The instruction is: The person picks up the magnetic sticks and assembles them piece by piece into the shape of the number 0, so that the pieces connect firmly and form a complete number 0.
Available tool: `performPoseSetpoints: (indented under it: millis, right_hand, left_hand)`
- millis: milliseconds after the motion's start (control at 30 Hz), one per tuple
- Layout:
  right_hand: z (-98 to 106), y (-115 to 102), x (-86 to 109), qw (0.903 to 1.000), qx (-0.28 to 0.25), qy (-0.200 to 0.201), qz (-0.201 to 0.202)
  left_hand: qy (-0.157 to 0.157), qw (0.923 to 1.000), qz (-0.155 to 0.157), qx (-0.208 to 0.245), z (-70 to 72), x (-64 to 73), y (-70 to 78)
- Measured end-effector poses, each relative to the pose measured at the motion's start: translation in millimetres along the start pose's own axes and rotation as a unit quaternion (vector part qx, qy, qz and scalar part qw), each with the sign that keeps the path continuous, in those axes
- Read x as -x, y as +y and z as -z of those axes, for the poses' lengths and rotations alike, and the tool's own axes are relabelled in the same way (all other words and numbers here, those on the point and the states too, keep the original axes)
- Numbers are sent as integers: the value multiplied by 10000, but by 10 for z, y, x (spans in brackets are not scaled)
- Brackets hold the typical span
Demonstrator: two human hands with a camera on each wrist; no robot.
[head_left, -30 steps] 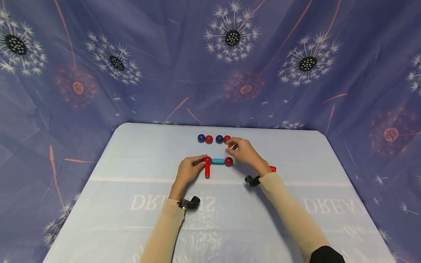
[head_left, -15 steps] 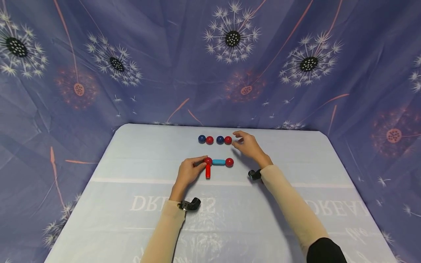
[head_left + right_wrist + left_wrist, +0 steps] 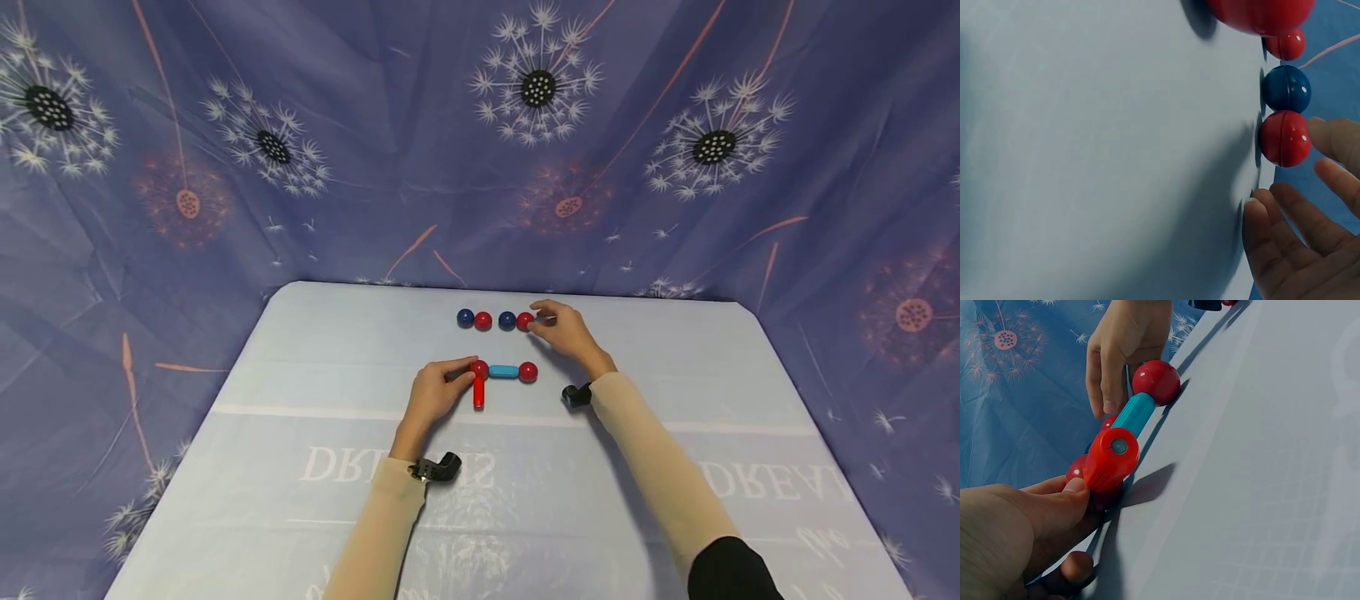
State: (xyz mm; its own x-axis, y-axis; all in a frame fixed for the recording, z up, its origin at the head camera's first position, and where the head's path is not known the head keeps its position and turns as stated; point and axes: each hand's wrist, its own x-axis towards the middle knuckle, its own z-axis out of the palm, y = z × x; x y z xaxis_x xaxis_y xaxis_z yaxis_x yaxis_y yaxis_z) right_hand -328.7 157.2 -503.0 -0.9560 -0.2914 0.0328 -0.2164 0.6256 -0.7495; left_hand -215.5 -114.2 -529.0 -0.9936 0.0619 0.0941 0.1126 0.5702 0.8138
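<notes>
My left hand pinches the red ball at the corner of a small ball-and-rod piece, which looks like a magnetic building toy. From that ball a red rod points toward me, and a light-blue rod runs right to a second red ball. In the left wrist view, the metal-tipped end of the red rod faces the camera. At the back, my right hand has its fingers spread beside the row's rightmost red ball; one fingertip is right at that ball.
Left of that ball, the row continues with a dark blue ball, a red ball and another dark blue ball. They lie near the back edge of the white-covered table. A dandelion-print cloth hangs behind.
My right hand has moved back and right from over the row's end, then slightly toward the rightmost red ball. A red piece near my right wrist is now hidden. My left hand keeps its hold.
</notes>
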Motion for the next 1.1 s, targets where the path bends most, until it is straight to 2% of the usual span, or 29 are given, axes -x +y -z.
performPoseSetpoints:
  millis: [400,833,1100]
  right_hand:
    - [-79,27,-49,9992,388,79,-16]
    - [-103,38,-88,9989,441,140,-16]
    - [-101,50,-101,9988,467,169,-48]
  left_hand:
    - [-3,10000,42,-28,-29,-2,4]
    - [38,10000,-22,-1,-13,-3,6]
    - [167,9995,-152,-237,-44,-8,-20]
